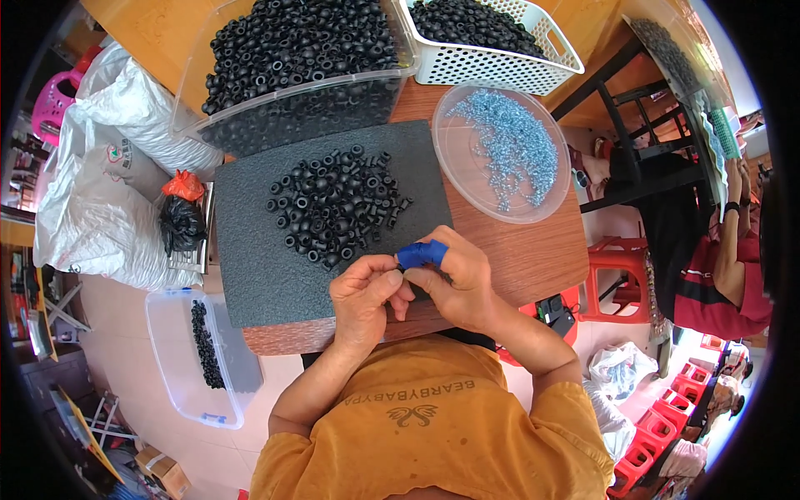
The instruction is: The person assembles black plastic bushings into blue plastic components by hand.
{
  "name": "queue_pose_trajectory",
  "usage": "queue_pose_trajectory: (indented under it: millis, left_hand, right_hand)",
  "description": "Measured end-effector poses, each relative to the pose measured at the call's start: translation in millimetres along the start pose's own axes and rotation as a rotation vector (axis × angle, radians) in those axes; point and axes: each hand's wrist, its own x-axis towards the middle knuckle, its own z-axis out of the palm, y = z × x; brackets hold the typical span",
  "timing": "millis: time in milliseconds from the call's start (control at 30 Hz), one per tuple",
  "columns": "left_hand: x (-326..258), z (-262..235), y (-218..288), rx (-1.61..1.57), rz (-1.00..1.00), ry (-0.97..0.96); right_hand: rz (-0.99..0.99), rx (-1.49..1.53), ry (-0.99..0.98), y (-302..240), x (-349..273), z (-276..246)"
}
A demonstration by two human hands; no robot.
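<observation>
My left hand (364, 296) and my right hand (461, 279) meet over the near edge of a dark grey foam mat (250, 242). Both are closed in a pinch, fingertips almost touching. Blue tape (422, 254) wraps a finger of my right hand. What sits between the fingertips is small, dark and mostly hidden; I cannot make it out. Just beyond, a loose pile of small black hollow rubber-looking parts (337, 200) lies on the mat. To the right, a round clear plastic lid (458, 179) carries many tiny light-blue pieces (521, 142).
A big clear bin (292, 104) and a white perforated basket (500, 73), both full of black parts, stand beyond the mat. At left are white sacks (96, 217) and a clear tub (179, 358) on the floor. Another person (717, 283) sits at right, near red stools (617, 283).
</observation>
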Motion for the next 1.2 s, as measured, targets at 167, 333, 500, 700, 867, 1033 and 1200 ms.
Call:
queue_pose_trajectory:
  millis: [167, 333, 500, 700, 867, 1033, 1200]
  left_hand:
    - [1, -2, -1, -0.035, 0.046, 0.014]
    - [2, 6, 0, 0.029, 0.085, 0.104]
    - [0, 6, -3, 0.066, 0.113, 0.130]
    - [-1, 3, -2, 0.087, 0.093, 0.121]
    - [-1, 2, 3, 0.166, 0.045, 0.092]
    - [0, -7, 10, 0.305, -0.102, -0.080]
    - [0, -13, 7, 0.343, -0.096, -0.100]
  right_hand:
    - [-0.065, -0.038, 0.020, -2, 3, 0]
    - [-0.201, -0.225, -0.015, 1, 1, 10]
    - [-0.290, -0.407, -0.068, 7, -3, 15]
    - [-0.380, -0.464, -0.061, 13, -4, 18]
    - [-0.433, -0.499, -0.064, 18, -5, 17]
    - [-0.440, -0.511, -0.105, 26, -7, 14]
    - [-0.511, -0.506, -0.164, 31, -2, 11]
